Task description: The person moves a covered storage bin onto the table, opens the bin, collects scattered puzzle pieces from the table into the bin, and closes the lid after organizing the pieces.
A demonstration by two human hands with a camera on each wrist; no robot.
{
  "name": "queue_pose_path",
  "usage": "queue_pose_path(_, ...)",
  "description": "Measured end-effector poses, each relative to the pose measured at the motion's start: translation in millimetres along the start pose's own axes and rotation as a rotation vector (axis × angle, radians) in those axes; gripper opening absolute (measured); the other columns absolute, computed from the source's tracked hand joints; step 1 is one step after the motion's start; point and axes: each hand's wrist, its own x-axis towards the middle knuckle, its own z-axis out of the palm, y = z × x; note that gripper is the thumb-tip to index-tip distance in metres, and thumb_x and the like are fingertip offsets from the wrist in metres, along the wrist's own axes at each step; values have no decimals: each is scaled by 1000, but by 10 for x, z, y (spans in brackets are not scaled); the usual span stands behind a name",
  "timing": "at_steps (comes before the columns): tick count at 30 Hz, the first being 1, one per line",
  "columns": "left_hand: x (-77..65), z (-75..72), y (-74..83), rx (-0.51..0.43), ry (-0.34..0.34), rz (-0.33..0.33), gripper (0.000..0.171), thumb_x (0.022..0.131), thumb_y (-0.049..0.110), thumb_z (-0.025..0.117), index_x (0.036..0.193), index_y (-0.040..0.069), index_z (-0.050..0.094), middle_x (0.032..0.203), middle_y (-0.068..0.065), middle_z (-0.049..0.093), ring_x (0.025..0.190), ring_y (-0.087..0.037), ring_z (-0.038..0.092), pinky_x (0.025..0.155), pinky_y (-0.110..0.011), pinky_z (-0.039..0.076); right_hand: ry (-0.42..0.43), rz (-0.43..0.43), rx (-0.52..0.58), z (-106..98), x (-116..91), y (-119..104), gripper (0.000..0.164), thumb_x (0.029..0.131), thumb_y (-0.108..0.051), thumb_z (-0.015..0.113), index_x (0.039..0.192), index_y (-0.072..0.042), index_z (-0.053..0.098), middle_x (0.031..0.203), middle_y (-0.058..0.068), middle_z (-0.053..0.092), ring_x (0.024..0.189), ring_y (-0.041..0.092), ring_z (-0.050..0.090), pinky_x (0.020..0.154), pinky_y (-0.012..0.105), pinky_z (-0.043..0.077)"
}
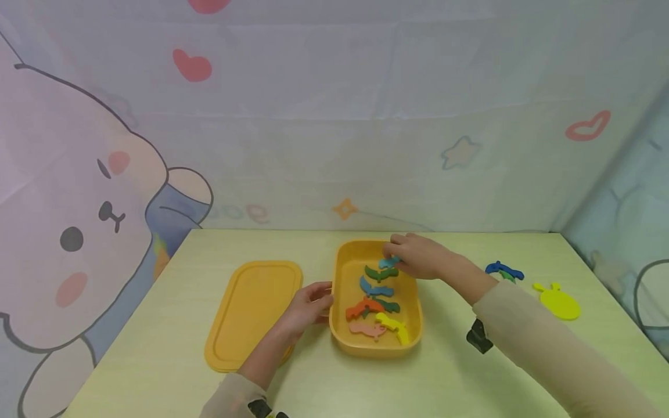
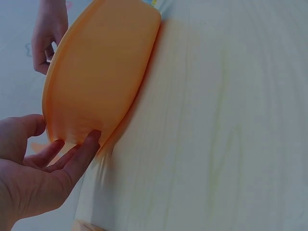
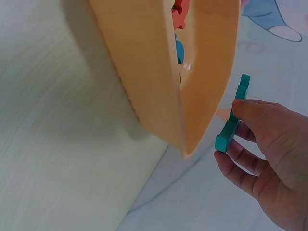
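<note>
A deep orange-yellow plastic box (image 1: 413, 334) stands on the table with several small curved, animal-like toy pieces in it, among them orange (image 1: 362, 308), yellow (image 1: 393, 326), pink (image 1: 367, 330), blue (image 1: 375, 288) and green (image 1: 380, 273) ones. My right hand (image 1: 420, 256) pinches a teal toy piece (image 3: 228, 130) between thumb and fingers, over the box's far end. At the box's left side, my left hand (image 1: 308, 305) rests its loosely extended fingertips on the outer wall, thumb near the rim, as the left wrist view shows.
A flat orange-yellow lid (image 1: 251, 313) lies on the table left of the box. To the right are a dark blue piece (image 1: 504, 269) with a green one (image 1: 507, 277) against it, and a flat yellow rounded piece (image 1: 560, 303) with two stubs. A printed cloth (image 1: 324, 145) hangs behind.
</note>
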Motion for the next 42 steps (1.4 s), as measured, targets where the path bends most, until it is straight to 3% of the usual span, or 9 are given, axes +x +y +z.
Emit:
queue_pose_path(29,-15,-2,20,-2,3,-9,44,94,14,50,134,-2,41,129,-25,49,98,-29,63,77,-39,55,-85,27,28,144,198,-184,12,88,-12,61,99,-14,58,98,3,55,85,22,54,81,37,47)
queue_pose_path(42,1,-1,4,17,18,-21,43,93,14,51,133,0,43,127,-22,52,95,-24,63,77,-38,55,-56,20,46,164,164,-167,22,87,-14,62,109,-15,59,104,5,57,86,22,56,74,34,50)
